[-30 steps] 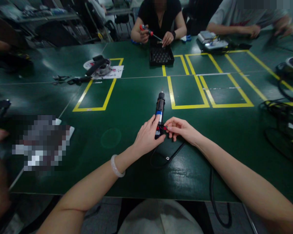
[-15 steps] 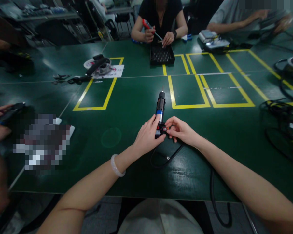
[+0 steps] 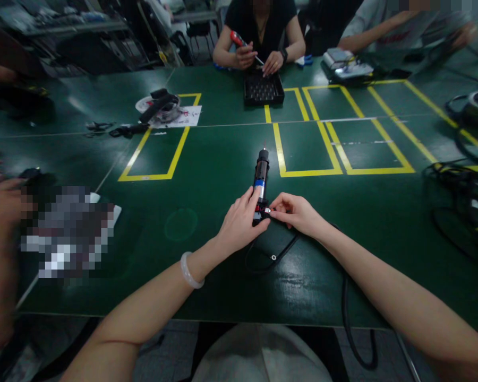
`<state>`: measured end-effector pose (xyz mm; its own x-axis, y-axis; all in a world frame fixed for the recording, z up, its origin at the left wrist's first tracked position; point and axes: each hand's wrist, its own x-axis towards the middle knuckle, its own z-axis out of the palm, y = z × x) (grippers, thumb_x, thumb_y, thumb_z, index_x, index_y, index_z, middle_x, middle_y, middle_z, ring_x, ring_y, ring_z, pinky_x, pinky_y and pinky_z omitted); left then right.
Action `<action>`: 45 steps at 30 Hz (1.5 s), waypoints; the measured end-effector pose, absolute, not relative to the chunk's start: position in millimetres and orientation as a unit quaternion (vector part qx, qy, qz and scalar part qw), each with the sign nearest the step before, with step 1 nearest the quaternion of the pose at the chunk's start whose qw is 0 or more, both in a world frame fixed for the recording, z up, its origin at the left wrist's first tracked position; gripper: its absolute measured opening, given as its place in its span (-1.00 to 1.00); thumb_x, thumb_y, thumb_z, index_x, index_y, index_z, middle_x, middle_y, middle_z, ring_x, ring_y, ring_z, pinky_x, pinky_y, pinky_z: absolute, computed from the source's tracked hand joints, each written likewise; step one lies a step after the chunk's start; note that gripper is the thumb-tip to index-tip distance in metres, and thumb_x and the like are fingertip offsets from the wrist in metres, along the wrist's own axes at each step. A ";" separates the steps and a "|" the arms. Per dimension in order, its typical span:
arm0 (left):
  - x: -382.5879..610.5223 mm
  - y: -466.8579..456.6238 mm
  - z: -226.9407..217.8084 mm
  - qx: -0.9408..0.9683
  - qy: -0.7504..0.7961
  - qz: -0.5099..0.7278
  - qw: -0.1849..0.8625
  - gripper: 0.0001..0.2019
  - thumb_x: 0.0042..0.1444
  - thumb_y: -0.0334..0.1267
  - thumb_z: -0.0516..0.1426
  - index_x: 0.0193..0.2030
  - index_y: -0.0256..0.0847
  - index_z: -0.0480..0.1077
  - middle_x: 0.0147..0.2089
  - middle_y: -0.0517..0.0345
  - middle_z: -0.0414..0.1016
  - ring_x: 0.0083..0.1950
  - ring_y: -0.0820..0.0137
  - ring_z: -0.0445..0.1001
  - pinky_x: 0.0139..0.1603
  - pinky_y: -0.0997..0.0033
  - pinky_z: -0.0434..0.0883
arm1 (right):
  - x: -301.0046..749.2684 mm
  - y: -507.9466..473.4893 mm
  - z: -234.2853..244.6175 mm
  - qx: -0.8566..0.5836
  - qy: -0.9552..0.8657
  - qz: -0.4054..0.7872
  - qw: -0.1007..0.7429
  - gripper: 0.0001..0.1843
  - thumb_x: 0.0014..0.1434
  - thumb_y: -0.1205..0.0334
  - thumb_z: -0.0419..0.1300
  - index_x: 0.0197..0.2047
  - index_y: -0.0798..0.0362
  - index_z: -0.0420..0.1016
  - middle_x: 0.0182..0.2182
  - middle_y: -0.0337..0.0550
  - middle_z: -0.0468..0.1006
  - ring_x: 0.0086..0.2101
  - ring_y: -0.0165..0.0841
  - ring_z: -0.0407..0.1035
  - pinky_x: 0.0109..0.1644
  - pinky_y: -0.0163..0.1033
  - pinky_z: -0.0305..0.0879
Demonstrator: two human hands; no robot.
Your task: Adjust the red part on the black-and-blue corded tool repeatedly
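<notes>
What looks like an electric screwdriver (image 3: 262,168) lies on the green table, its thin tip pointing away from me. It has a black front, a blue band, a silver section and bare inner parts with red wiring at the near end. Around its near half my left hand (image 3: 241,218) is closed, fingers along the left side and thumb near the bottom. My right hand (image 3: 293,212) pinches at a small white-and-red connector piece (image 3: 267,210) on the tool's right side. Below the hands a black cable (image 3: 281,255) curves, with a small ring (image 3: 273,257) on it.
Yellow tape outlines (image 3: 310,173) mark the table. Opposite, a co-worker holds a red-handled screwdriver (image 3: 238,40) over a black tray (image 3: 264,98). Tangled cables (image 3: 458,196) lie right; a blurred pale-edged object (image 3: 115,212) lies left, near another person's hands.
My right fingers have shifted slightly at the connector, and its white part shows more plainly. My left hand stays put. The neighbour's hands at left have moved.
</notes>
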<state>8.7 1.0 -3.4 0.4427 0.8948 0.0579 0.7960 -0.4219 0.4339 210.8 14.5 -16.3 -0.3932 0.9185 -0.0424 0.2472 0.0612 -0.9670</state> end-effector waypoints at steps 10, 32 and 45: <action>10.7 1.6 -2.8 0.826 0.513 0.154 0.175 -0.23 0.26 0.05 0.05 0.48 -0.29 -0.08 0.44 -0.25 0.05 0.40 0.04 0.14 0.30 0.03 0.21 | 206.0 12.1 -18.5 -0.435 -0.629 0.553 0.330 -0.83 0.17 0.18 0.22 -0.21 0.07 0.38 -0.46 -0.24 0.45 -0.48 -0.42 0.39 -0.56 -0.36 0.37; 7.9 15.5 6.0 0.826 0.523 0.157 0.139 -0.59 0.14 -0.18 0.17 0.15 -0.05 0.40 0.32 -0.02 0.16 0.20 0.10 0.28 0.16 0.07 0.38 | 222.3 19.9 -10.3 -0.434 -0.614 0.543 0.374 -0.81 0.19 0.23 0.14 -0.11 0.07 0.40 -0.37 -0.17 0.51 -0.47 -0.43 0.38 -0.56 -0.38 0.31; 7.0 15.4 14.1 0.844 0.515 0.095 0.118 -0.62 0.17 -0.07 0.16 0.12 -0.01 0.41 0.21 -0.05 0.23 0.07 0.09 0.34 0.08 0.01 0.40 | 228.3 23.5 -9.0 -0.446 -0.611 0.545 0.361 -0.79 0.22 0.14 0.17 -0.15 0.10 0.46 -0.38 -0.14 0.55 -0.48 -0.42 0.39 -0.53 -0.35 0.31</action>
